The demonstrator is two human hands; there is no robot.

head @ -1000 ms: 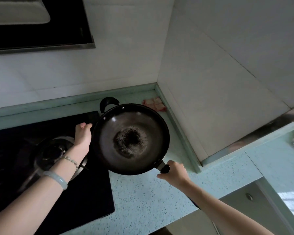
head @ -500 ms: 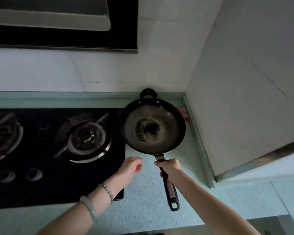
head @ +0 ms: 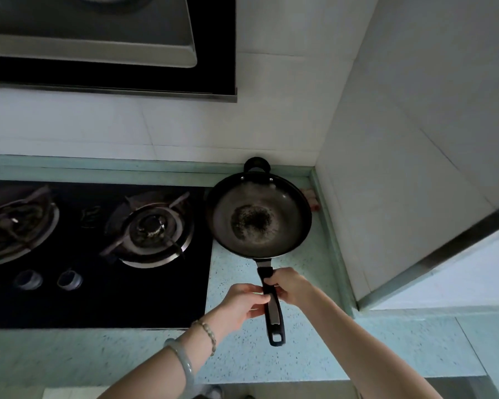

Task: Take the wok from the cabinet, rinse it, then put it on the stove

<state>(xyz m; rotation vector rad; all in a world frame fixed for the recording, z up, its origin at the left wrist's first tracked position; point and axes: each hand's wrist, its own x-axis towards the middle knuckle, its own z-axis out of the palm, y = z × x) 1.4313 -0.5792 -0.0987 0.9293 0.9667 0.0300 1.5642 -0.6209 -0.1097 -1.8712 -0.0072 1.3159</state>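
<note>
Wall (head: 271, 125) of white tile fills the far side and turns a corner at the right. A range hood (head: 98, 38) hangs at the upper left. Below runs a pale green speckled counter (head: 314, 355), and sunk into its left part is the black glass stove (head: 98, 298), with 2 burners: the left burner (head: 12, 231) is cut off by the frame edge and the right burner (head: 150, 228) shows whole.

The wok (head: 285, 226) is not on either burner. It sits over the counter in the far right corner, its left rim just at the stove's right edge. Whether it rests on the counter or is held a little above it cannot be told. Its inside is dark, with a darker scorched patch in the middle. A small loop handle (head: 257, 164) points to the far wall, and the long handle (head: 274, 318) points to the near side.

Both hands are on that long handle. The right hand (head: 291, 286) has a closed grip, fingers curled round the handle's upper part. The left hand (head: 242, 303) comes in from the left just below it, its grip a pinch of thumb and fingers on the handle's side.

On the left wrist are a pale bangle (head: 183, 361) and a bead bracelet (head: 208, 335). 2 knobs (head: 28, 279) stand at the stove's near left. A pink cloth (head: 311, 198) peeks out beyond the wok's right rim.
</note>
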